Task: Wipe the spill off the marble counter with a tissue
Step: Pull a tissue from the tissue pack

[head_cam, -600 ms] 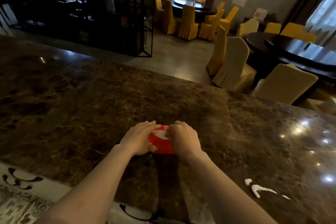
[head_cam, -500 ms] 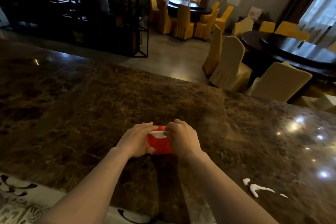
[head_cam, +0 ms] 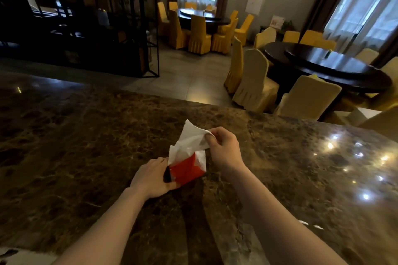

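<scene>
A red tissue pack (head_cam: 187, 169) sits tilted on the brown marble counter (head_cam: 86, 146), its near left end gripped by my left hand (head_cam: 150, 176). My right hand (head_cam: 224, 148) pinches a white tissue (head_cam: 190, 141) that stands pulled partway up out of the pack. The white spill (head_cam: 310, 224) shows as small streaks on the counter at the lower right, mostly hidden behind my right forearm.
Beyond the counter's far edge lies a dining room: a dark round table (head_cam: 327, 69) with cream-covered chairs (head_cam: 252, 84) at right, yellow chairs (head_cam: 198, 34) round another table behind, and a black metal shelf frame (head_cam: 120, 19) at left. Ceiling lights glint on the counter's right side.
My right hand has lifted up and to the right, drawing a tissue out of the pack. The pack has tipped up under my left hand. The camera has tilted up.
</scene>
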`<state>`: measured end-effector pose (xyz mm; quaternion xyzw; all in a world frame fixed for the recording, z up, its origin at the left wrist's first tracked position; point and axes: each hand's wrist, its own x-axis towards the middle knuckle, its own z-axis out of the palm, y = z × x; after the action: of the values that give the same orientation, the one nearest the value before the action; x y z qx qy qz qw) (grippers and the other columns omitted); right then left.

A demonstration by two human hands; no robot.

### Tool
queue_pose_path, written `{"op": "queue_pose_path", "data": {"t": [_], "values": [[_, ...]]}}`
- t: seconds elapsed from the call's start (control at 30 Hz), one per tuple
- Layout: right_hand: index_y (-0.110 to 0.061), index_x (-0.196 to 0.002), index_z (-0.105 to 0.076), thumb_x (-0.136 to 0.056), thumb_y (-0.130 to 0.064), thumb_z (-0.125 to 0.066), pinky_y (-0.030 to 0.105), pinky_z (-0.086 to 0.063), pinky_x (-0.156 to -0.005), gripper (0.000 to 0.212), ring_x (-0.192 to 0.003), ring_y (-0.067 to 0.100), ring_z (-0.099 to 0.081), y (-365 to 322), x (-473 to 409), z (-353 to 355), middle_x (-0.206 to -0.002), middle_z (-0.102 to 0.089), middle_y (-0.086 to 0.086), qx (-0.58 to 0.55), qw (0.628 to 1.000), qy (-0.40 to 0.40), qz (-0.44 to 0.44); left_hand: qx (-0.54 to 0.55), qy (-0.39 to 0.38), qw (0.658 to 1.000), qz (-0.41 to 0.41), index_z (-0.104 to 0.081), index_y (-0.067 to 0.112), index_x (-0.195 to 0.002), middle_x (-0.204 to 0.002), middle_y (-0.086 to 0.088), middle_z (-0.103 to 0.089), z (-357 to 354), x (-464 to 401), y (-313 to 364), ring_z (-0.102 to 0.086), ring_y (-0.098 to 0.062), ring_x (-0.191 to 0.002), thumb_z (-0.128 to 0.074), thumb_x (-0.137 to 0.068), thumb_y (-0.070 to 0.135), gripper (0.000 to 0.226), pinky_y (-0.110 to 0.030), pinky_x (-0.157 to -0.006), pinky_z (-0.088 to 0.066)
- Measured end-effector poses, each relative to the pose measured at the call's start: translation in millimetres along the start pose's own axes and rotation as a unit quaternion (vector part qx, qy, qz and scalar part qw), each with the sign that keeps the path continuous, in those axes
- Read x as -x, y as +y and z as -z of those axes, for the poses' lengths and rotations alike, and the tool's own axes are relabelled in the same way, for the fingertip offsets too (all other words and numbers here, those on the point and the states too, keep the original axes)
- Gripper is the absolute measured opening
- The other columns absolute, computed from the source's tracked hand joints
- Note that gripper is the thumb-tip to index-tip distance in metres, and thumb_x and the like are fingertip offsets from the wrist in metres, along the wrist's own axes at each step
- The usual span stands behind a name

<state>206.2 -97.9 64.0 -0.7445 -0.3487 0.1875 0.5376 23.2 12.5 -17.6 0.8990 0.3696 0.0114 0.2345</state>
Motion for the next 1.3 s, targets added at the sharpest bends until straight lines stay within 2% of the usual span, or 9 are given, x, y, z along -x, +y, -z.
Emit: {"op": "queue_pose_path", "data": {"t": [0.23, 0.4, 0.57, 0.7, 0.83, 1.0, 1.13, 1.23, 1.3], "values": [[-0.019, -0.106, -0.058, -0.106, -0.025, -0.048, 0.039, -0.065, -0.071, 0.012, -0.093, 0.021, -0.071, 7.0, 15.7, 4.8, -0.109, -0.067, 0.006, -0.104, 0.975, -0.082, -0.177, 0.248, 0.041, 0.967, 0.029, -0.044, 0.033, -0.14, -0.138, 0.004, -0.053, -6.1, -6.1, 25.7, -0.055, -0.021, -0.128, -0.081, -0.05, 0.086, 0.112, -0.052, -0.108, -0.05], [-0.016, -0.113, -0.058, -0.106, -0.024, -0.048, 0.046, -0.063, -0.082, 0.015, -0.1, 0.027, -0.069, 12.5, 23.9, 8.4, -0.116, -0.065, 0.011, -0.124, 0.958, -0.121, -0.228, 0.177, 0.04, 0.983, 0.029, -0.048, 0.033, -0.14, -0.135, 0.01, -0.055, -9.7, -5.5, 38.5, -0.055, -0.02, -0.128, -0.086, -0.06, 0.076, 0.099, -0.051, -0.107, -0.052], [-0.016, -0.11, -0.064, -0.105, -0.025, -0.051, 0.038, -0.056, -0.084, 0.016, -0.098, 0.024, -0.067, 0.5, 17.6, 25.7, -0.109, -0.07, 0.01, -0.141, 0.979, -0.005, -0.146, 0.023, 0.035, 0.999, 0.021, -0.036, 0.026, -0.156, -0.163, 0.001, -0.04, -11.1, -7.9, 34.2, -0.037, -0.025, -0.149, -0.087, -0.07, 0.07, 0.109, -0.055, -0.123, -0.034], [-0.017, -0.113, -0.062, -0.105, -0.026, -0.051, 0.047, -0.061, -0.086, 0.017, -0.099, 0.029, -0.069, -14.2, 7.6, 61.2, -0.107, -0.069, 0.01, -0.192, 0.966, 0.057, -0.163, -0.011, 0.067, 0.997, 0.019, -0.024, 0.027, -0.161, -0.167, -0.001, -0.034, -10.8, -7.3, 29.7, -0.03, -0.026, -0.153, -0.069, -0.077, 0.084, 0.111, -0.056, -0.128, -0.022], [-0.011, -0.11, -0.066, -0.102, -0.019, -0.055, 0.042, -0.064, -0.075, 0.016, -0.099, 0.031, -0.07, 2.7, 15.0, 117.6, -0.109, -0.07, 0.014, -0.206, 0.959, 0.079, -0.179, -0.041, 0.135, 0.99, 0.028, 0.001, 0.034, -0.163, -0.173, -0.007, -0.014, -9.4, -12.8, 47.2, -0.008, -0.031, -0.16, -0.068, -0.071, 0.089, 0.127, -0.061, -0.127, 0.005], [-0.009, -0.103, -0.068, -0.1, -0.016, -0.056, 0.049, -0.062, -0.076, 0.015, -0.087, 0.029, -0.068, 50.4, 44.8, 194.1, -0.101, -0.068, 0.017, -0.14, 0.947, 0.179, -0.226, -0.043, 0.207, 0.967, -0.141, -0.004, 0.028, -0.165, -0.172, -0.01, -0.014, -18.2, -16.5, 101.7, -0.006, -0.03, -0.16, -0.077, -0.078, 0.072, 0.122, -0.056, -0.132, -0.003], [-0.009, -0.1, -0.069, -0.099, -0.013, -0.058, 0.044, -0.06, -0.067, 0.011, -0.084, 0.031, -0.071, 79.6, 72.9, 254.3, -0.098, -0.072, 0.017, -0.113, 0.932, 0.256, -0.232, -0.064, 0.175, 0.949, -0.255, -0.022, 0.026, -0.164, -0.168, -0.006, -0.028, -43.2, -9.9, 155.3, -0.016, -0.026, -0.159, -0.077, -0.085, 0.064, 0.103, -0.051, -0.133, -0.007], [-0.017, -0.095, -0.069, -0.099, -0.019, -0.06, 0.053, -0.062, -0.081, 0.009, -0.089, 0.03, -0.071, 94.9, 91.0, 289.1, -0.094, -0.072, 0.01, -0.035, 0.928, 0.312, -0.2, -0.06, 0.111, 0.956, -0.265, -0.02, 0.029, -0.164, -0.17, -0.001, -0.027, -70.5, -4.5, 179.7, -0.016, -0.019, -0.159, -0.067, -0.092, 0.065, 0.092, -0.043, -0.133, -0.006], [-0.025, -0.086, -0.066, -0.097, -0.022, -0.061, 0.036, -0.06, -0.072, 0.012, -0.082, 0.016, -0.068, 103.3, 104.2, 303.9, -0.085, -0.07, 0.001, 0.074, 0.926, 0.34, -0.144, -0.063, 0.066, 0.967, -0.237, -0.014, 0.03, -0.165, -0.173, 0.001, -0.019, -88.5, -1.0, 183.7, -0.01, -0.018, -0.16, -0.059, -0.093, 0.072, 0.095, -0.041, -0.133, -0.003]]}}
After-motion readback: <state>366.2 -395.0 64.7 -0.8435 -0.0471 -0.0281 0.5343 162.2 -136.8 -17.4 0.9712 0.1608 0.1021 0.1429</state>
